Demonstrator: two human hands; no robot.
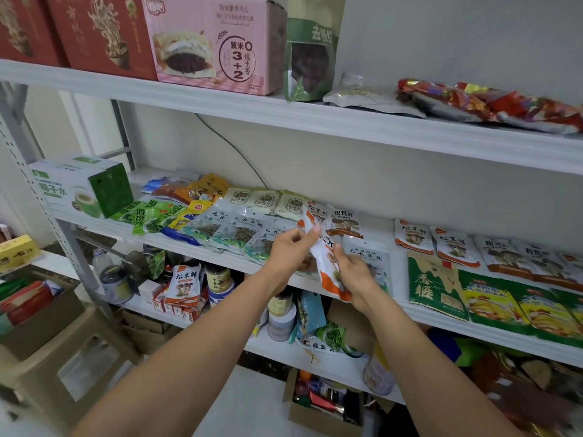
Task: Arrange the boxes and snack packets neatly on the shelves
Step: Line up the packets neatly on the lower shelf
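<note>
seen from my remote desk through the head camera: two bare forearms reached up from the bottom of the view toward the middle shelf (407, 310). the left hand (288, 247) pinched the top end of a mushroom packet (328, 268) between thumb and curled fingers. the right hand (353, 275) had its fingers wrapped round the bottom end. neither hand held anything else.

the packet was held at the shelf's front edge, over the other packets lying there. its long axis ran from upper left down to lower right, steep and twisted rather than flat. as i read it, the packet was being straightened before it was laid down.

just behind it lay one packet of the same kind (344, 222). a row of matching packets (454, 247) lay further right along the shelf, past a bare patch of shelf (385, 230). that row lay on the right hand's side, so i judged the right hand the nearer one to carry the packet across and lay it flat with its top toward the wall.

further left, fungus packets (233, 230) and seaweed packets (145, 216) overlapped loosely beside a green box (79, 187). on the top shelf (410, 134) stood a pink box (214, 42), with more packets lying flat to its right.
</note>
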